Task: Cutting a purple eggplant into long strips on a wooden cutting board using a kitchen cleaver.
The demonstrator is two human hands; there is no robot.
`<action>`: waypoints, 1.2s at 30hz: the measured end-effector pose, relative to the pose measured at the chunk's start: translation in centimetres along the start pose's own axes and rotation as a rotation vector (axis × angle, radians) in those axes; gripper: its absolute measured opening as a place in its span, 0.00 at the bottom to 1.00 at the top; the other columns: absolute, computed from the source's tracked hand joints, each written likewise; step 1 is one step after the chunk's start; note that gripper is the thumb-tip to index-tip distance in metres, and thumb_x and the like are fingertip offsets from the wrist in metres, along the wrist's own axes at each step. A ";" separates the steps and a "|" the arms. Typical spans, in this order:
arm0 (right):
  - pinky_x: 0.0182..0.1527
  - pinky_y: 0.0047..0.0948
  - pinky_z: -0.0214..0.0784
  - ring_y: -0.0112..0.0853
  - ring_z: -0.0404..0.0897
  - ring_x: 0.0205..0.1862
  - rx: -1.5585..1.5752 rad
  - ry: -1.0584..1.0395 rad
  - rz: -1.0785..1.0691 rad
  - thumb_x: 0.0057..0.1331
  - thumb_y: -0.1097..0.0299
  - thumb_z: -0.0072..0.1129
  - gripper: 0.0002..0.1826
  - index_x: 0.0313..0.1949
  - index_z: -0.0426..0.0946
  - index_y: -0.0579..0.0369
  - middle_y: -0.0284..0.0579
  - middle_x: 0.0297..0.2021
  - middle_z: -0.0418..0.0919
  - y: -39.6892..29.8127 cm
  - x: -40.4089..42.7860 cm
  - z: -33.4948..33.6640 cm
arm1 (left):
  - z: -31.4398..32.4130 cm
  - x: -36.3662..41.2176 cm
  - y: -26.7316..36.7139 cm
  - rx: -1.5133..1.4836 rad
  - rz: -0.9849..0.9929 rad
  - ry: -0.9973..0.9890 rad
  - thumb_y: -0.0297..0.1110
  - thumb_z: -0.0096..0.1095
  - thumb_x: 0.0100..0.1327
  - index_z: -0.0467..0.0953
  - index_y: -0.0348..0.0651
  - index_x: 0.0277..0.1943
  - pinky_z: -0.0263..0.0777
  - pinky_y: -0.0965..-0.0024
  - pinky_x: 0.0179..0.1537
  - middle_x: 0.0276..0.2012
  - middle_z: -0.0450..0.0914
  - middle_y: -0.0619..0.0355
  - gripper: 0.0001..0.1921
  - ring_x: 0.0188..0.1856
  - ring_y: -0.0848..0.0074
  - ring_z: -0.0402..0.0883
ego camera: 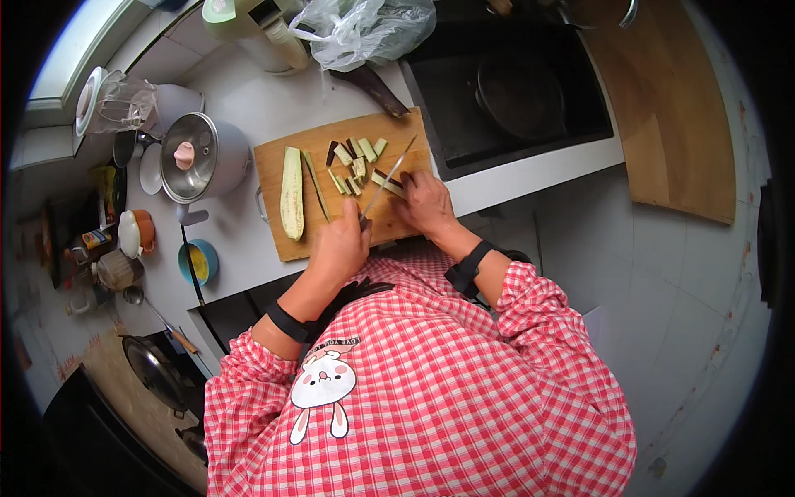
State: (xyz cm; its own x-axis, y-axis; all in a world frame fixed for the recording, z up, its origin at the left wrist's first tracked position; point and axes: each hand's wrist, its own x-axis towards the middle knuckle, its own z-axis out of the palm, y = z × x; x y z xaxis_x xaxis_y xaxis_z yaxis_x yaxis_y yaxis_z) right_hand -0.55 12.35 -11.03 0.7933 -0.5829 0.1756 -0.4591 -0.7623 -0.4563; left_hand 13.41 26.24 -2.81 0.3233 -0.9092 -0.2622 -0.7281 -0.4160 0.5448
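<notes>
My left hand [338,242] grips the handle of a kitchen knife [391,174], its blade slanting up and to the right over the wooden cutting board [279,171]. With the fingers of my right hand [425,202] I hold an eggplant strip [386,182] against the board, beside the blade. Short cut eggplant pieces [357,161] lie loosely in the board's upper middle. On its left rests a long eggplant slab [292,196], pale cut face up. A thin, dark-edged eggplant strip [315,186] lies next to it, its lower end close to my left hand.
An uncut purple eggplant [376,93] lies behind the board, near a plastic bag [372,31]. To the right is a black sink [522,93]. A lidded pot [202,158], a blue bowl [199,262] with yellow contents and an orange-and-white pot [135,233] stand on the left.
</notes>
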 end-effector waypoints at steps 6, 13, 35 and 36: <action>0.38 0.39 0.70 0.42 0.75 0.37 0.043 0.006 0.013 0.48 0.68 0.65 0.13 0.34 0.78 0.59 0.46 0.31 0.72 1.2 -2.3 0.1 | 1.0 0.1 0.3 0.035 0.064 -0.051 0.33 0.57 0.64 0.59 0.35 0.42 0.70 0.46 0.25 0.20 0.76 0.39 0.15 0.23 0.42 0.76; 0.36 0.39 0.70 0.43 0.74 0.34 0.034 0.028 0.021 0.50 0.71 0.62 0.07 0.27 0.76 0.58 0.47 0.29 0.71 0.9 -2.1 0.3 | 2.9 1.5 -0.3 0.067 0.066 -0.076 0.34 0.57 0.62 0.60 0.33 0.44 0.72 0.46 0.27 0.22 0.78 0.39 0.17 0.25 0.42 0.78; 0.38 0.40 0.72 0.44 0.77 0.35 0.178 0.119 0.178 0.54 0.66 0.65 0.11 0.37 0.81 0.55 0.47 0.30 0.75 1.3 -4.8 0.0 | 2.4 0.9 1.5 0.036 0.128 -0.127 0.34 0.57 0.63 0.59 0.34 0.43 0.70 0.45 0.27 0.21 0.77 0.38 0.16 0.24 0.42 0.77; 0.38 0.40 0.72 0.44 0.77 0.35 0.179 0.118 0.184 0.54 0.66 0.65 0.11 0.37 0.81 0.55 0.47 0.30 0.75 1.2 -4.7 -0.1 | 2.4 0.8 1.6 0.041 0.121 -0.133 0.34 0.57 0.63 0.59 0.34 0.43 0.70 0.45 0.27 0.21 0.77 0.38 0.16 0.24 0.42 0.77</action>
State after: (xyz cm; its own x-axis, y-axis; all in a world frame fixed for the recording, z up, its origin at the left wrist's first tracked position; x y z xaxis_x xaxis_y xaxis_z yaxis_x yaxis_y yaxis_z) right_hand -4.84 14.16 -12.33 0.6463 -0.7436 0.1716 -0.5045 -0.5851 -0.6349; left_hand 11.04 24.85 -4.09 0.1510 -0.9413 -0.3018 -0.7818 -0.3006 0.5462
